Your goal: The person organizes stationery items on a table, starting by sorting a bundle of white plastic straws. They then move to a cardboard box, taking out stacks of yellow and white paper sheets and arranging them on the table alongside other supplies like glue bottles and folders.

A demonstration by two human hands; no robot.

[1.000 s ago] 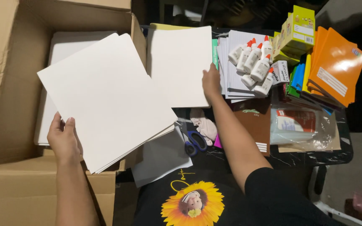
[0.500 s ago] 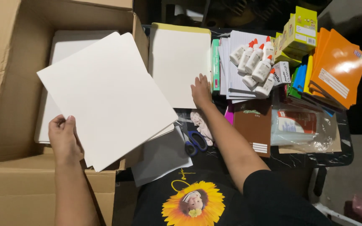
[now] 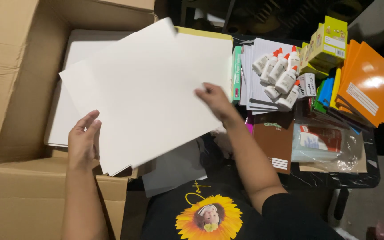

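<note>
White card sheets [image 3: 143, 93], smooth, matte and rectangular, sit as a thin stack held tilted over the open cardboard box [image 3: 10, 89]; the left hand [image 3: 83, 141] grips the stack's lower left edge, fingers curled over the top face; the right hand [image 3: 215, 101] is closed on the right edge, thumb and fingers pinching it. More of the same white sheets [image 3: 61, 120] lie flat inside the box, whose corrugated brown walls stand open; beside it, on the dark desk [image 3: 334, 180], a pad with a yellow edge [image 3: 203, 32] lies partly under the held sheets; small white glue bottles [image 3: 278, 73] with orange caps rest on a pile of lined paper; glossy orange notebooks [image 3: 367, 89] fan out at the right; a brown notebook [image 3: 274, 140] lies flat near a crinkled clear plastic bag [image 3: 325, 146]; yellow-green cartons [image 3: 327, 42] are stacked behind; the room around is dim.
</note>
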